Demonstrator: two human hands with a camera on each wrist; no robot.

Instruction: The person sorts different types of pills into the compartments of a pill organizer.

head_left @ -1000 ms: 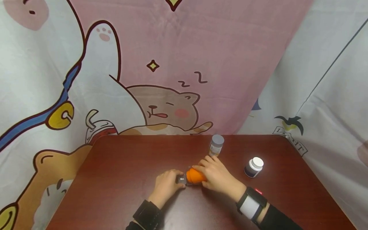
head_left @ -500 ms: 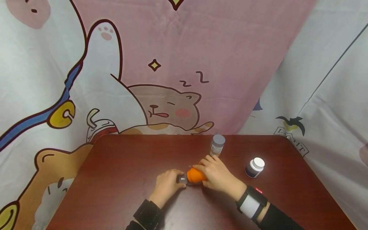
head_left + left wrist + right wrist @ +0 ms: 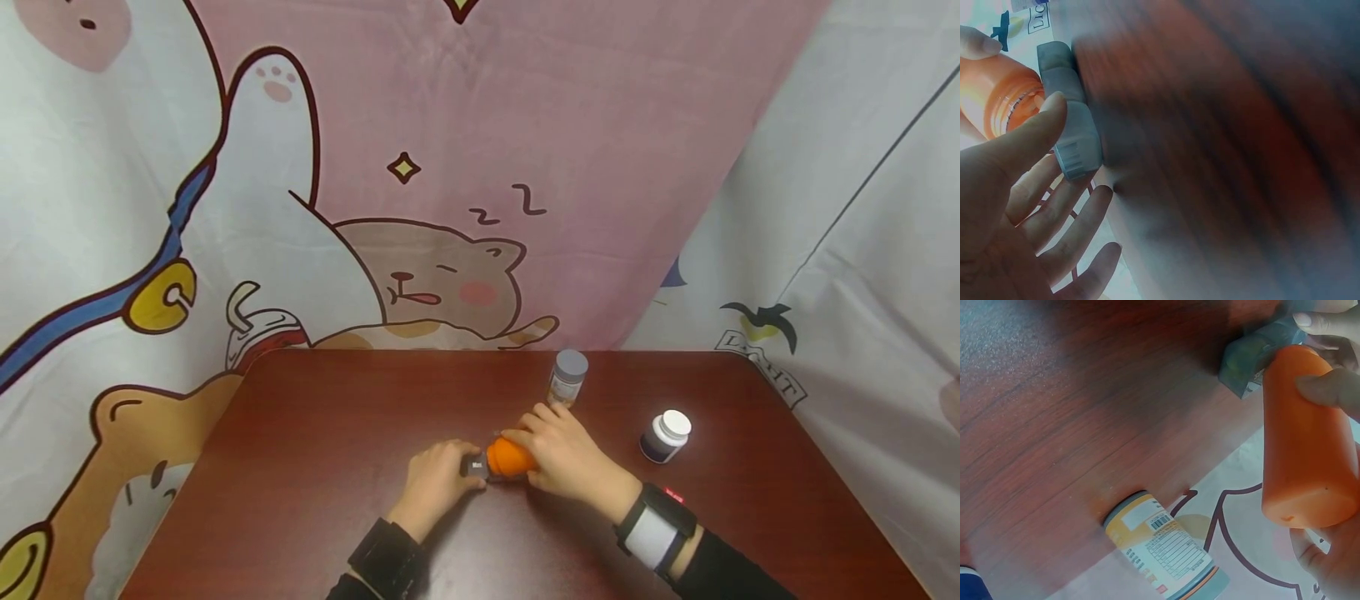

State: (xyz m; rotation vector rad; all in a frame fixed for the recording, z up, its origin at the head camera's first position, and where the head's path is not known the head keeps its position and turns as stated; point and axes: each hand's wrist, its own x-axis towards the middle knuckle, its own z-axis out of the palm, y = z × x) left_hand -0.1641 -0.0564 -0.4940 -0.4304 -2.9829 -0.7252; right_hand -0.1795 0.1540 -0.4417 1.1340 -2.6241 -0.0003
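My right hand (image 3: 566, 458) grips an orange pill bottle (image 3: 510, 457), tipped on its side with its uncapped mouth facing left. In the left wrist view the bottle's mouth (image 3: 1019, 112) is close to a grey pill organizer (image 3: 1079, 140) made of several joined compartments. "Mon." can be read on its near end in the head view. My left hand (image 3: 433, 482) pinches that end between thumb (image 3: 1047, 122) and fingers. The right wrist view shows the bottle's rounded base (image 3: 1313, 506) and a thumb on its side. Whether anything lies in the compartments is hidden.
Behind the right hand stands a clear bottle with a grey cap (image 3: 566, 379) and a yellow-white label. A white-capped bottle with a dark label (image 3: 663, 437) stands farther right. The brown table (image 3: 315, 433) ends at a patterned cloth (image 3: 637, 167).
Both hands, the orange pill bottle and the pill organizer keep nearly the same place. Only the head view shifts slightly.
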